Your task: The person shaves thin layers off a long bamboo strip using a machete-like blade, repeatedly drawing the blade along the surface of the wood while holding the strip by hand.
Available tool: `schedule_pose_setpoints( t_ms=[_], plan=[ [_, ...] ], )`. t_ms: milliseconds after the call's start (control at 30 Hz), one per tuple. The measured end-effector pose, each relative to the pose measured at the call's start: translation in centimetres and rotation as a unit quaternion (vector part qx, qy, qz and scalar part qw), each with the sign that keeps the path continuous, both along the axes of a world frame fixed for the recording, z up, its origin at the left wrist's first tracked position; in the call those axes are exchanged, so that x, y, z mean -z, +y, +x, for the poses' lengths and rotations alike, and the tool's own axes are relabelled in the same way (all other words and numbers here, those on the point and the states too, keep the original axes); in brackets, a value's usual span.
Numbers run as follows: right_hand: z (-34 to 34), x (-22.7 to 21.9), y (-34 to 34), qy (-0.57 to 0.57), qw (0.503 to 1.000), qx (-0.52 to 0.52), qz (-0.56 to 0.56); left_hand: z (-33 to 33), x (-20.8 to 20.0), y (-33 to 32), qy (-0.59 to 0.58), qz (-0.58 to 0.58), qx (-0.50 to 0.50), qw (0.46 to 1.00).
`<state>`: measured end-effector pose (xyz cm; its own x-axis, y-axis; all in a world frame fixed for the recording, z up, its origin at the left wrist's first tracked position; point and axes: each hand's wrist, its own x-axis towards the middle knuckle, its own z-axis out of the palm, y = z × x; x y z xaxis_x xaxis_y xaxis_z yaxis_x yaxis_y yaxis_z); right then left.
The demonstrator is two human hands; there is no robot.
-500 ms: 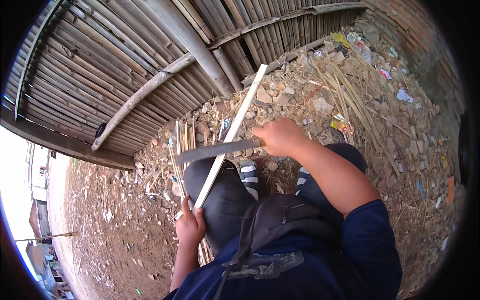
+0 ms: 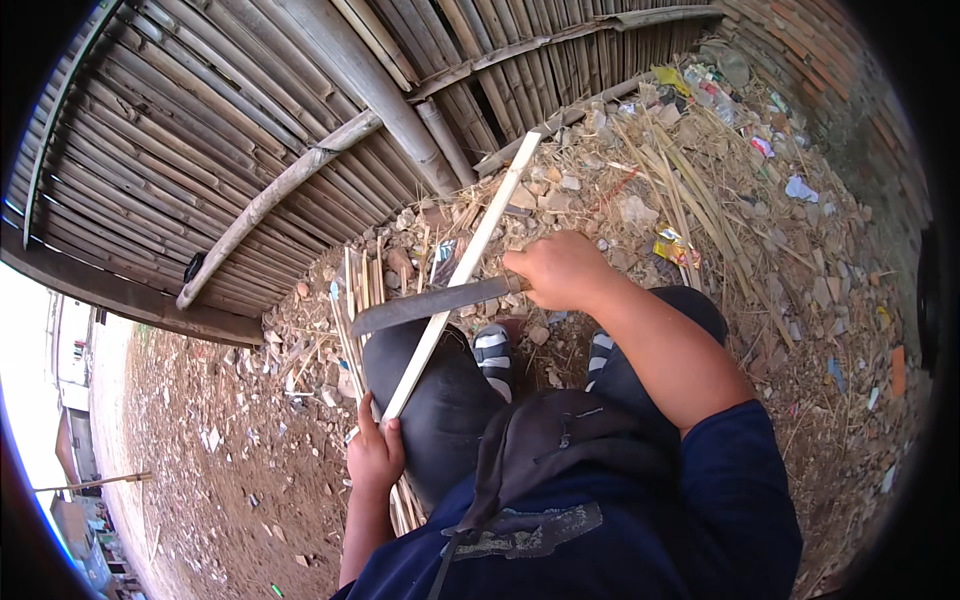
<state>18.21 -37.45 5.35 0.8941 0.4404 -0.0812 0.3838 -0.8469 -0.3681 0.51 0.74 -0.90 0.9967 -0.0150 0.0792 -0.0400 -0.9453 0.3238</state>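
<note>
A long pale bamboo strip (image 2: 486, 232) slants across my left thigh, its far end pointing at the bamboo wall. Its near end sits in my left hand (image 2: 376, 446), closed round it. My right hand (image 2: 562, 272) grips a machete (image 2: 430, 304) by its handle, most of which the fingers hide. The wide dark blade points left and crosses the strip just beyond my knee. Whether the edge touches the strip or cuts into it, I cannot tell. More thin bamboo strips (image 2: 364, 282) lie in a bundle beside my left leg.
A wall of bamboo slats (image 2: 230, 130) with thick poles rises ahead, and a brick wall (image 2: 850, 90) stands far right. Stones, dry stalks (image 2: 690, 190) and litter, among it a yellow wrapper (image 2: 672, 246), cover the ground. My sandalled feet (image 2: 494, 358) are between my knees.
The whole view has shifted slightly. The machete blade is sharper to see now, still across the strip at nearly the same place. Both hands keep their hold.
</note>
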Motion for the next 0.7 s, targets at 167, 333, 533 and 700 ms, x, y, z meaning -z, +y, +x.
schedule_pose_setpoints(
  t_ms=[167, 333, 533, 700],
  plan=[
    [4.7, 5.2, -4.9, 0.083, 0.975, 0.154, 0.141, 0.6, -0.1, -0.2, -0.010, 0.004, 0.003, 1.000],
    [2.8, 1.7, -3.9, 0.079, 0.972, 0.197, 0.104, 0.0, -1.9, -1.0, 0.047, 0.058, -0.042, 0.996],
    [2.2, 2.2, -3.9, 0.151, 0.987, 0.051, 0.001, -0.2, -1.4, -1.1, 0.031, 0.065, -0.023, 0.997],
    [3.8, 3.9, -6.1, 0.088, 0.984, 0.146, 0.055, 0.1, -2.3, -1.3, 0.039, 0.126, -0.059, 0.989]
  ],
)
